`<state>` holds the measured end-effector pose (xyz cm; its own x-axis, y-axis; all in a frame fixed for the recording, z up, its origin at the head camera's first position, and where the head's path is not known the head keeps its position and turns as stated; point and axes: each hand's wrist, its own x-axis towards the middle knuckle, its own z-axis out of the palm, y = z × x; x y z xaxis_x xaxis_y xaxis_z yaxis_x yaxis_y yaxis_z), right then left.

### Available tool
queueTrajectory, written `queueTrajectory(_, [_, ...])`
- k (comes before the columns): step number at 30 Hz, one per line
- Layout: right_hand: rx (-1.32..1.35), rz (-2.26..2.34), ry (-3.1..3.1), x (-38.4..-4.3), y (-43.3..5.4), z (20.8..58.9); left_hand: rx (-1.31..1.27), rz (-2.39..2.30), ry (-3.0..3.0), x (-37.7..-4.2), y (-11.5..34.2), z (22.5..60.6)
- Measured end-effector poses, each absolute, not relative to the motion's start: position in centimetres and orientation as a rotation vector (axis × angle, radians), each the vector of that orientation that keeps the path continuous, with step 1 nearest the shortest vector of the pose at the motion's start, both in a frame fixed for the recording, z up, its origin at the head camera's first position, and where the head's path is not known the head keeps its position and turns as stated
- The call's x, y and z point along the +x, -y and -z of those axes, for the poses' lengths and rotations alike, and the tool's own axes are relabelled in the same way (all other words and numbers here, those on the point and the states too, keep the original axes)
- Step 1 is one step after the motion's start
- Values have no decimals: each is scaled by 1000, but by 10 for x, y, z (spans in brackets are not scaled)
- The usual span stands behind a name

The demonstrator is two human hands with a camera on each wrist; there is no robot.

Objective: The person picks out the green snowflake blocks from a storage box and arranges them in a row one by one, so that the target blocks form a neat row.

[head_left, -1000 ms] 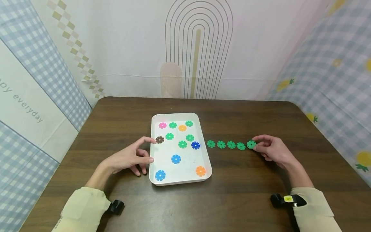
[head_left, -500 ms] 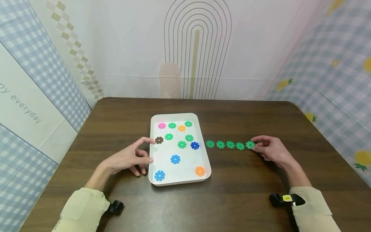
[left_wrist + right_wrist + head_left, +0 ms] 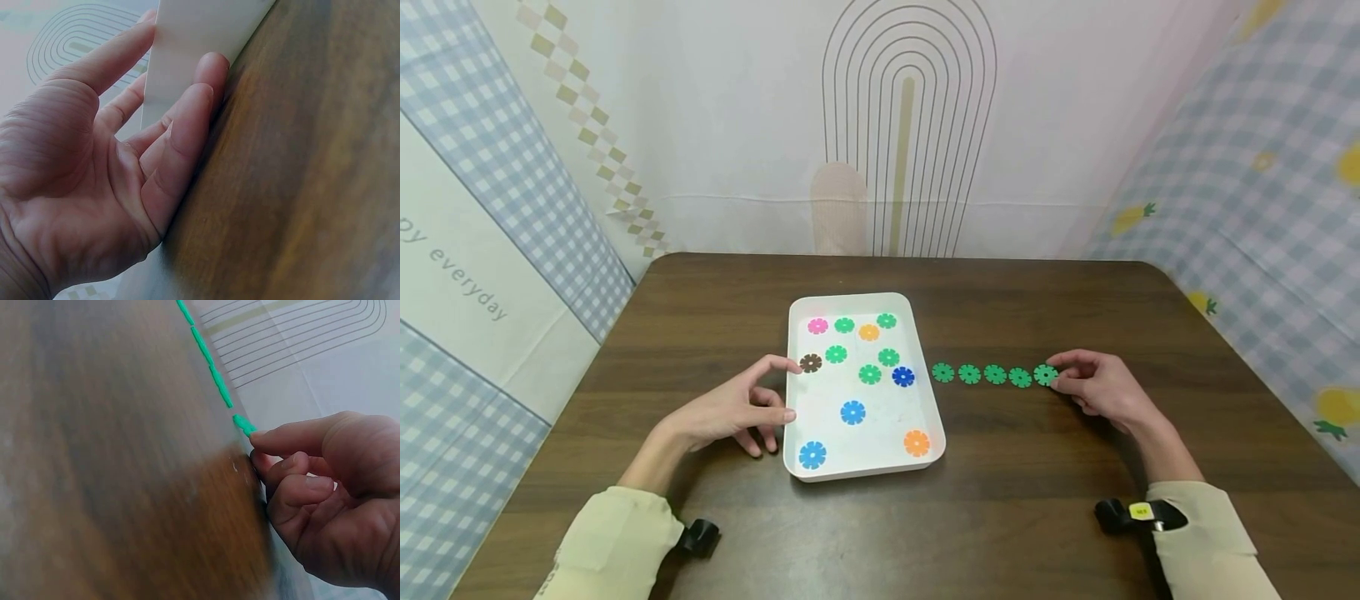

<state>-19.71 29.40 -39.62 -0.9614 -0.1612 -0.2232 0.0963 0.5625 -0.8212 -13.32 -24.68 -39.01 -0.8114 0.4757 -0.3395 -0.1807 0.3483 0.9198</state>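
My right hand [image 3: 1101, 386] pinches a green notched plastic disc [image 3: 1046, 375] between thumb and index finger. In the right wrist view this disc [image 3: 242, 424] tilts slightly, close to the tabletop. Left of it, several matching green discs [image 3: 995, 374] lie flat in a row with small gaps. My left hand [image 3: 725, 405] rests at the left side of a white tray [image 3: 865, 433]. Its index finger reaches over the rim and its thumb touches the rim. In the left wrist view, other fingers [image 3: 190, 119] lie loosely bent against the tray's outer wall.
Inside the tray lie loose discs: several green ones [image 3: 870, 374], blue ones [image 3: 853, 412], orange ones [image 3: 917, 443], a brown one [image 3: 810, 363] and a pink one [image 3: 817, 326]. The dark wooden table [image 3: 1000, 517] ends at a curtain [image 3: 737, 125] behind.
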Motion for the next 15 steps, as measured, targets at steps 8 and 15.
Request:
queueTrajectory(8, [-55,1322,-2552,-197,-293,396,257,-1504,-2042,-133,247,391])
queueTrajectory(15, [-48,1303,-2565,-197,-293,395,255,-1504,-2039,-134,247,391])
